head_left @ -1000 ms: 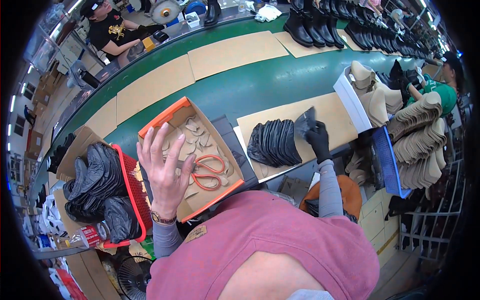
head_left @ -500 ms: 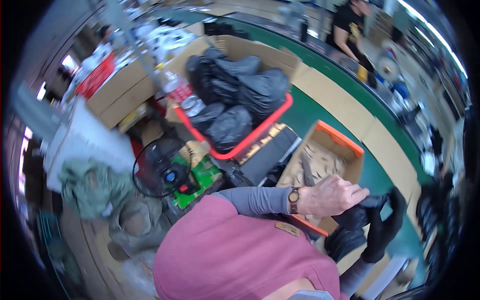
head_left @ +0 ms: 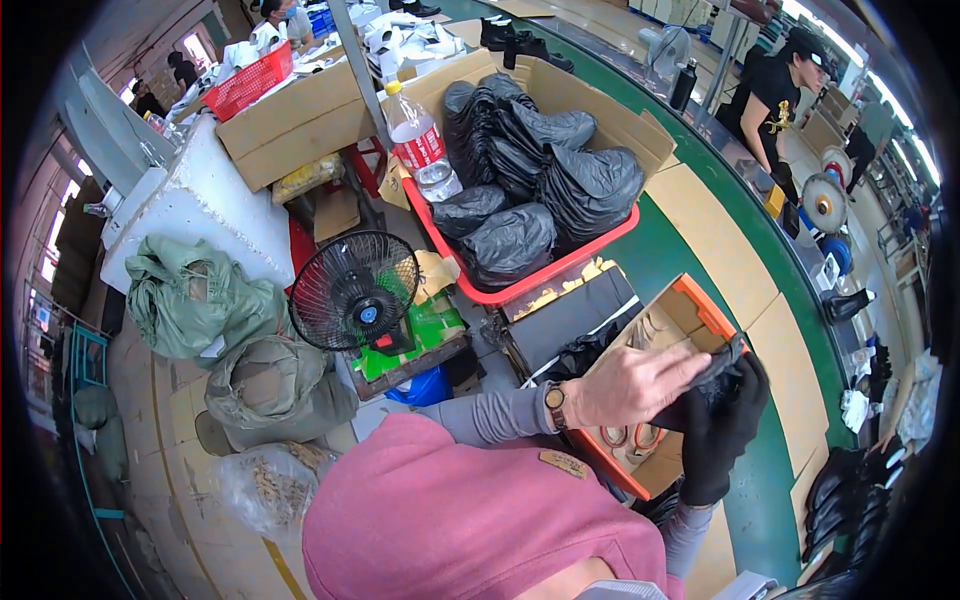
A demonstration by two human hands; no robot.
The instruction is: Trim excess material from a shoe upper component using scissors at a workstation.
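Observation:
My bare left hand (head_left: 635, 385), with a watch at the wrist, reaches across a cardboard box with orange edges (head_left: 700, 305). Its fingertips press together at the edge of a dark, shiny, plastic-like piece (head_left: 722, 366). In a black glove, my right hand (head_left: 722, 430) grips this same piece from the right, beside the box. The piece's full shape is hidden by the hands. Beige loops (head_left: 618, 436) lie inside the box under my left arm.
Black plastic-wrapped pieces (head_left: 590, 190) and a bottle (head_left: 415, 140) fill a red-rimmed tub (head_left: 500, 296). Left of the box stand a black fan (head_left: 355, 290) and green sacks (head_left: 190, 300). Black shoes (head_left: 840, 500) line the right side. Another person (head_left: 765, 110) works across the green table (head_left: 660, 225).
Both hands have come up and to the left with the dark piece, my left hand's fingers now straighter. The view has shifted and is sharper.

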